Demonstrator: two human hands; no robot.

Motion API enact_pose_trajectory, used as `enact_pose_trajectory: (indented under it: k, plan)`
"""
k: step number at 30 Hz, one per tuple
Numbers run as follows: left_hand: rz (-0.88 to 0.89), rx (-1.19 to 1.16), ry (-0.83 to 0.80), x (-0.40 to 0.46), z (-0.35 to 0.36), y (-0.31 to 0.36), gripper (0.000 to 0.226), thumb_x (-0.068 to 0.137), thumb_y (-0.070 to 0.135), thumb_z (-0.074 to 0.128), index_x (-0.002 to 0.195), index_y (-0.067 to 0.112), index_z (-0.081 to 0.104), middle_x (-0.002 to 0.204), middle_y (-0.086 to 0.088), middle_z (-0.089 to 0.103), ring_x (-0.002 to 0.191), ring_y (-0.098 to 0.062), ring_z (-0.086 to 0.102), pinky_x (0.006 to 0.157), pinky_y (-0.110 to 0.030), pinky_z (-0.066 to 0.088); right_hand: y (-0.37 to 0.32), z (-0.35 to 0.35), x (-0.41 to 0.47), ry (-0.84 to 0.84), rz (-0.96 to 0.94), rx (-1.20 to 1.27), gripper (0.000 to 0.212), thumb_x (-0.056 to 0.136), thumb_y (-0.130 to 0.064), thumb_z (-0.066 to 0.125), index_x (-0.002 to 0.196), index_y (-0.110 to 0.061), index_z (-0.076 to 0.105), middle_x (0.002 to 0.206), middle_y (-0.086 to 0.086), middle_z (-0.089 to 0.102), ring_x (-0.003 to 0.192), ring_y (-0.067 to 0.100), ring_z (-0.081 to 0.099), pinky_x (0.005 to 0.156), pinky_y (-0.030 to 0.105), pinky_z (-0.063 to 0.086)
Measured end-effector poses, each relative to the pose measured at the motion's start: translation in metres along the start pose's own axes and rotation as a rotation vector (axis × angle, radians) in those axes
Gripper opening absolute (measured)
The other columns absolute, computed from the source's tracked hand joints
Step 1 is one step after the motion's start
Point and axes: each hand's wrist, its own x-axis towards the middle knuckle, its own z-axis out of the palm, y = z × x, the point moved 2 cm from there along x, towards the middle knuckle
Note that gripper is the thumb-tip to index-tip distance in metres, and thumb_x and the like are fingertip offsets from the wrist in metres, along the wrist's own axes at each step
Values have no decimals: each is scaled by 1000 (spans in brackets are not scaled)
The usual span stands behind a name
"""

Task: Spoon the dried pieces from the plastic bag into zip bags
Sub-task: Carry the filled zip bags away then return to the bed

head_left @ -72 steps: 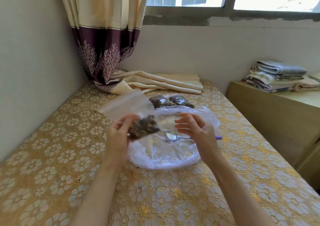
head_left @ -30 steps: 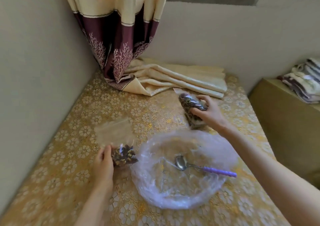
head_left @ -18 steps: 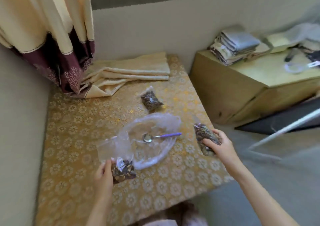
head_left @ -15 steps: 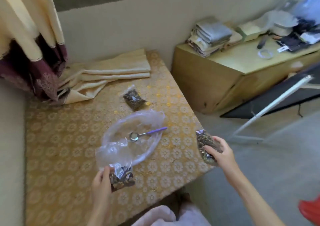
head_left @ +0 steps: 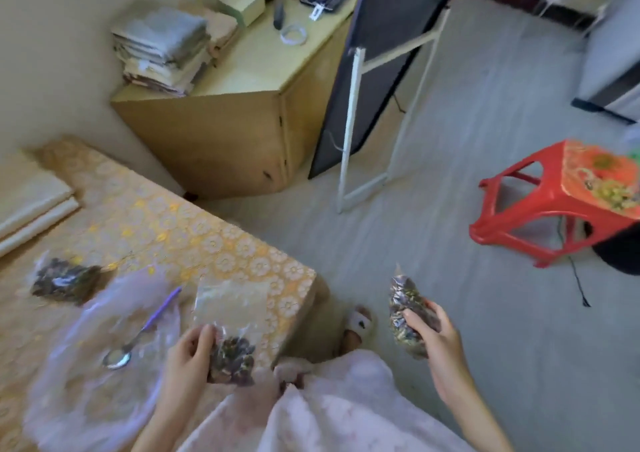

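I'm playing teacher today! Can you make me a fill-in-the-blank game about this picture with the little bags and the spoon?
1. The spoon lying in the big plastic bag has a ____ handle.
2. The right hand holds a filled zip bag out over the ____.
3. The stool on the floor is ____.
4. The left hand grips a partly filled zip bag at the ____ edge.

Missing words: purple; floor; red; table's

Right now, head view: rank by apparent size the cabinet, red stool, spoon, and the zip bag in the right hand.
1. cabinet, largest by far.
2. red stool.
3. and 4. spoon and zip bag in the right hand: about the same length; the bag is fatter, but motion blur makes it too close to rank.
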Motion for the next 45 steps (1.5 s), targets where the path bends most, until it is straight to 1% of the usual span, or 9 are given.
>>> enact_pose_trajectory:
  k: [3, 7, 9, 15, 19, 23, 31, 41, 45]
  plan:
    - [83, 55, -105, 22, 51, 45, 34, 94, 9, 50, 60, 13, 55, 52, 3, 50, 43, 7, 46, 41, -5, 33, -14, -34, 20, 97, -15, 79, 28, 82, -8, 69, 106, -21, 60, 102, 3, 69, 88, 19, 66, 65, 28, 51]
    - [98, 0, -273, 40, 134, 99, 30, 96, 19, 47, 75, 4, 61, 65, -12, 59, 61, -16, 56, 48, -20, 44, -33, -82, 53, 181, -28, 152, 26, 81, -10, 70, 101, -24, 61, 97, -5, 69, 79, 8, 68, 54, 16, 50]
    - [146, 9, -311, 42, 174, 126, 33, 96, 22, 47, 76, 0, 58, 65, -16, 54, 62, -18, 51, 56, -26, 41, -46, -106, 70, 214, -30, 178, 25, 80, -9, 70, 96, -25, 62, 93, -8, 69, 73, 1, 68, 53, 14, 49]
    - [165, -30, -269, 39, 261, 193, 43, 92, 21, 48, 51, 23, 39, 47, 12, 34, 44, -2, 30, 44, -21, 30, -88, -167, 119, 277, -23, 243, 22, 81, -12, 70, 92, -29, 62, 81, -12, 71, 69, 3, 68, 56, 20, 49]
    - [185, -10, -284, 51, 302, 217, 39, 92, 15, 50, 53, 16, 46, 47, 10, 41, 45, 0, 37, 39, -8, 30, -113, -192, 154, 291, -12, 272, 21, 81, -14, 69, 94, -30, 63, 81, -12, 72, 74, 7, 69, 61, 26, 49]
    - [165, 28, -289, 71, 346, 248, 33, 93, 13, 49, 61, 6, 52, 59, -4, 46, 58, -14, 42, 40, -6, 34, -136, -215, 197, 318, 12, 306, 22, 81, -14, 69, 98, -27, 64, 88, -4, 72, 79, 15, 68, 66, 32, 50]
    - [155, 60, -356, 128, 478, 336, 34, 95, 15, 47, 63, 8, 53, 61, -6, 50, 58, -13, 46, 38, -5, 35, -201, -269, 327, 369, 36, 318, 22, 81, -12, 70, 96, -26, 64, 77, -7, 73, 70, 9, 69, 59, 29, 51]
    - [286, 91, -465, 203, 646, 507, 38, 95, 21, 48, 57, 23, 52, 51, 10, 49, 50, 0, 46, 50, -18, 38, -312, -331, 459, 403, 36, 380, 37, 78, -18, 72, 114, -21, 62, 104, 5, 69, 94, 24, 67, 72, 37, 51]
    - [274, 81, -460, 223, 695, 551, 32, 94, 25, 48, 64, 17, 57, 56, 6, 50, 51, -1, 45, 54, -20, 39, -350, -348, 511, 375, 16, 394, 36, 79, -19, 71, 112, -29, 61, 108, 0, 67, 98, 19, 66, 74, 33, 51]
